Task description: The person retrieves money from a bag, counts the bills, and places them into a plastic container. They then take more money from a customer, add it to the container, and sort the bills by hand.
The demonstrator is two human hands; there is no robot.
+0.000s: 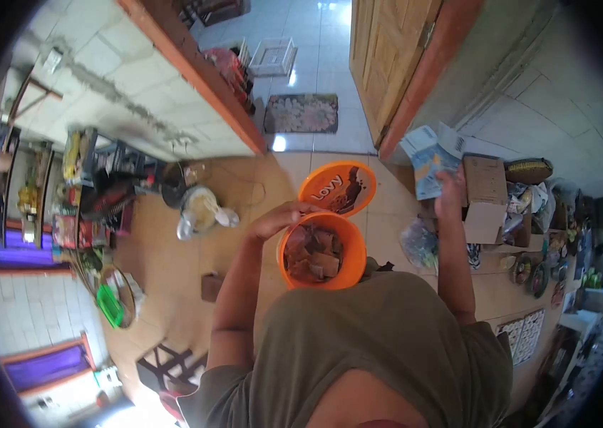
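An orange bucket (353, 242) is against the front of the body, with several brown pieces (313, 253) inside. Its orange lid (351, 188), marked LOVY, stands tilted beyond the rim. My left hand (278, 219) is at the bucket's upper left rim, fingers bent over the edge near the lid; what they press on is partly hidden. Off to the right, my right hand (450, 191) grips a blue and white packet (426, 160) by its lower part, away from the bucket and beside a cardboard box.
The cardboard box (485, 182) and a filled plastic bag (419, 242) are at the right. A doorway with a wooden door (394, 57) and a floor mat (301, 114) lies ahead. Pots (202, 210), shelves and a green basket (110, 307) are at left.
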